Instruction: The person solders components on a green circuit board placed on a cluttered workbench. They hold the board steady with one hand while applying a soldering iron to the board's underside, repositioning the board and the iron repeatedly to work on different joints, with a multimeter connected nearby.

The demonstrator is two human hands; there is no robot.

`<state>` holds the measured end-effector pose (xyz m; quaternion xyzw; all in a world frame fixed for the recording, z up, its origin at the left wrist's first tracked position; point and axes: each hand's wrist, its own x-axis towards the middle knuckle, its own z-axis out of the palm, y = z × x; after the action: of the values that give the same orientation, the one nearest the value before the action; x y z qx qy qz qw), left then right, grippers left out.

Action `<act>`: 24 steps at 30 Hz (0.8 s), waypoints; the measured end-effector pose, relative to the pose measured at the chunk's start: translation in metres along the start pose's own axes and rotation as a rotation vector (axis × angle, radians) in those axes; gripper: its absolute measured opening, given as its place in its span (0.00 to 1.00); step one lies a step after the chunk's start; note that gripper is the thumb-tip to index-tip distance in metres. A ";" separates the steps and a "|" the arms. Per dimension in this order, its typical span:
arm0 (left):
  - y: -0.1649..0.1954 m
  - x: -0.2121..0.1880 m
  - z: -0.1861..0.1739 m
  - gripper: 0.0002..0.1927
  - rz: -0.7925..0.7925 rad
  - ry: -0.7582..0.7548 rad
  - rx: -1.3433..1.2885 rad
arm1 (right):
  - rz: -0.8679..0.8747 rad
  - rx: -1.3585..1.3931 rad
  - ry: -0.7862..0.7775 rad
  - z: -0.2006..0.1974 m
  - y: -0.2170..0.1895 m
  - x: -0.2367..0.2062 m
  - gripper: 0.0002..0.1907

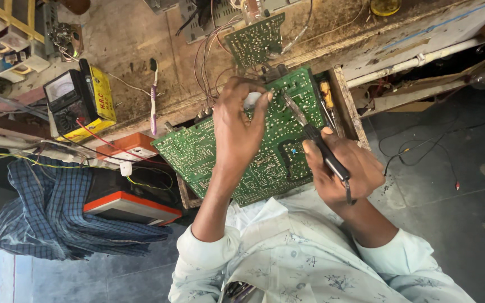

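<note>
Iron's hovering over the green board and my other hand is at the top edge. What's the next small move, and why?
Probably lower the soldering iron tip onto the joint beside the left hand fingertips. The right hand holds the tip just above the circuit board, aimed there, while the left hand steadies something pale at that spot.

Soft, even daylight fills the scene, brightest across the worn surface (141,50) at the top and on the pale shirt sleeves (287,264) below. Shadows are faint and short; the floor (450,185) at right lies dimmer, the gap under the bench at left almost black. No harsh glare shows. The green circuit board (276,151) is sharp; wide-angle distortion bends lines toward the edges, where detail softens slightly.
</note>
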<state>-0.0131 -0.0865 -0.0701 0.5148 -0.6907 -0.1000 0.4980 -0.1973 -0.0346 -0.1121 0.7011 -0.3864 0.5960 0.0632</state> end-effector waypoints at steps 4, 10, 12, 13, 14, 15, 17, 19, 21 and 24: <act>0.003 -0.002 -0.005 0.05 -0.010 -0.048 -0.025 | 0.083 0.103 -0.013 -0.004 0.005 0.003 0.10; 0.007 -0.009 -0.007 0.06 -0.156 -0.097 -0.055 | 0.156 0.206 -0.085 -0.021 0.018 0.013 0.09; 0.007 -0.011 -0.006 0.05 -0.102 -0.083 -0.026 | 0.136 0.207 -0.094 -0.024 0.021 0.014 0.08; 0.007 -0.012 -0.005 0.05 -0.065 -0.071 -0.012 | 0.126 0.208 -0.098 -0.025 0.022 0.015 0.08; 0.007 -0.013 -0.004 0.05 -0.028 -0.060 0.004 | 0.095 0.190 -0.102 -0.025 0.024 0.015 0.08; 0.007 -0.014 -0.004 0.05 0.009 -0.048 0.019 | 0.064 0.172 -0.106 -0.026 0.025 0.016 0.08; 0.006 -0.015 -0.002 0.06 -0.114 -0.091 0.030 | 0.070 0.163 -0.115 -0.027 0.027 0.016 0.07; 0.007 -0.017 0.000 0.07 -0.138 -0.102 0.039 | 0.142 0.177 -0.119 -0.028 0.028 0.018 0.08; 0.007 -0.019 0.002 0.07 -0.075 -0.076 0.048 | 0.118 0.204 -0.141 -0.031 0.029 0.020 0.08; 0.009 -0.021 0.003 0.06 -0.047 -0.054 0.046 | 0.116 0.218 -0.164 -0.035 0.027 0.025 0.09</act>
<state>-0.0216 -0.0671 -0.0782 0.5393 -0.6937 -0.1095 0.4646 -0.2416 -0.0456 -0.0905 0.7268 -0.3629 0.5777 -0.0797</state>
